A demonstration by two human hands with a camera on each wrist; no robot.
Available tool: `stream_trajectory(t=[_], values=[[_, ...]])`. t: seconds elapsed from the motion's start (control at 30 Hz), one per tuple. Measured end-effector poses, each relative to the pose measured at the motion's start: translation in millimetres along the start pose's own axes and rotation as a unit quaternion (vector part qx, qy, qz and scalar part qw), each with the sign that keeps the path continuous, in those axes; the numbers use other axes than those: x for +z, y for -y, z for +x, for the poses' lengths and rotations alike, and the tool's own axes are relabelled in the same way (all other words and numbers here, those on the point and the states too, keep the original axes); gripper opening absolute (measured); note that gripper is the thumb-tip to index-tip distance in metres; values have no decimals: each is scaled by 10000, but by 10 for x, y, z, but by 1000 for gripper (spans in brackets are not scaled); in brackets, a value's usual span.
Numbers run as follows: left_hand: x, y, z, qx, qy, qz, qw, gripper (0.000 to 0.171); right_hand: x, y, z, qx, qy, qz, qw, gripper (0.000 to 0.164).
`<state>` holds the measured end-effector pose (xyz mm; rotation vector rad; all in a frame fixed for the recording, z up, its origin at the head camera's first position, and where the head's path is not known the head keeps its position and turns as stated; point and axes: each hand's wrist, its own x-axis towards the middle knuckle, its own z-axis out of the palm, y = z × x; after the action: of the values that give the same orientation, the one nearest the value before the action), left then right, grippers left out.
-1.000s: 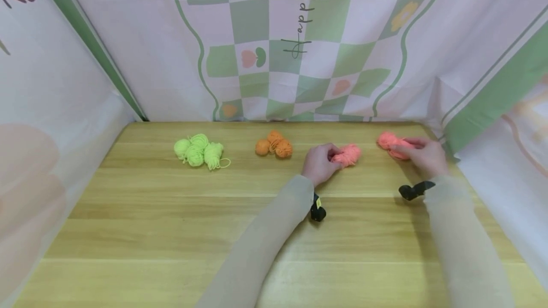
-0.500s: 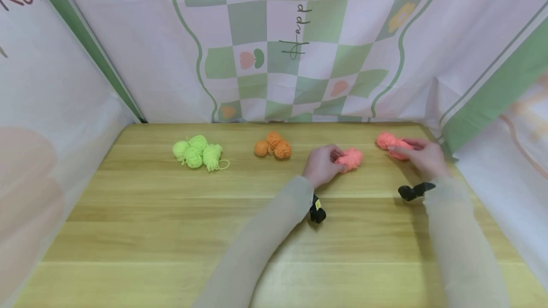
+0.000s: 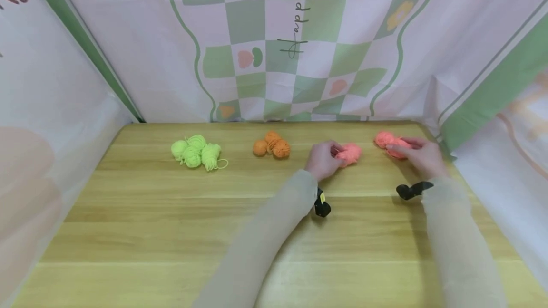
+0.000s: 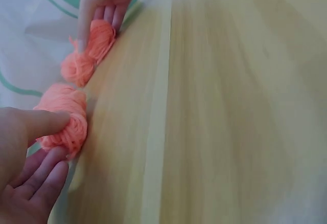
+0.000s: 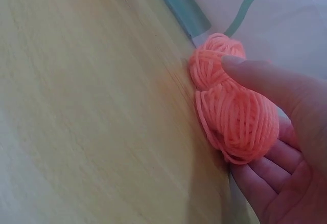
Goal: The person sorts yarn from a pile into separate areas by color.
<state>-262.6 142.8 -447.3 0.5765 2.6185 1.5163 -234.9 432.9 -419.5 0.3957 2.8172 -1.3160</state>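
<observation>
My left hand (image 3: 322, 160) pinches a coral-pink yarn ball (image 3: 349, 154) between thumb and fingers, right of the table's middle. In the left wrist view the thumb lies across the ball's face and the fingers bear on its side. Further right, my right hand (image 3: 425, 157) holds a second coral-pink yarn ball (image 5: 248, 121), its thumb over the top and its fingers along the side. Against that one rests another coral-pink yarn ball (image 3: 383, 139), on the side toward the left hand. A narrow strip of table lies between the two hands' yarn in the head view.
Several lime-green yarn balls (image 3: 196, 152) with a loose strand sit in a cluster at the left. Orange yarn balls (image 3: 272, 145) are grouped near the middle. A printed cloth (image 3: 282, 61) hangs behind the wooden table (image 3: 171, 232), and more cloth borders both sides.
My left hand has shifted the pink yarn ball slightly rightward, then a little back from me toward the rear cloth. The right hand and its yarn look nearly still; the head view drifts slightly.
</observation>
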Motion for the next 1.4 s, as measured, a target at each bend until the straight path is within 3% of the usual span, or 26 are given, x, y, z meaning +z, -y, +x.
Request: stream_trajectory(t=[0.1,0.23,0.3,0.4,0.5,0.7,0.93,1.07,1.27,1.4], values=[[70,-35,-2,72,509,-336,9981,42,7,11,11,32,-4,36,10000,96],[152,-139,-32,149,1467,-736,9863,63,14,19,19,54,-8,53,10000,97],[183,-204,-57,202,1743,-630,9825,67,20,18,25,63,1,67,10000,97],[222,-282,-94,242,1882,-368,9811,69,39,14,32,82,10,62,9999,98],[252,-314,-126,120,1818,-297,9828,71,65,16,30,95,12,90,9999,98],[207,-266,-168,-246,1461,-639,9869,78,100,29,-4,20,-31,76,10000,97],[-52,-190,-180,-6,1122,-539,9922,82,115,38,-29,-93,-44,48,9999,100],[-235,-187,-212,37,986,-210,9949,86,101,8,-17,-102,-78,90,9999,101],[-477,-157,-282,389,799,530,9946,95,98,-33,-19,-222,-44,144,9996,101],[-635,-100,-352,538,724,652,9938,99,102,-13,-41,-267,-50,168,9995,100]])
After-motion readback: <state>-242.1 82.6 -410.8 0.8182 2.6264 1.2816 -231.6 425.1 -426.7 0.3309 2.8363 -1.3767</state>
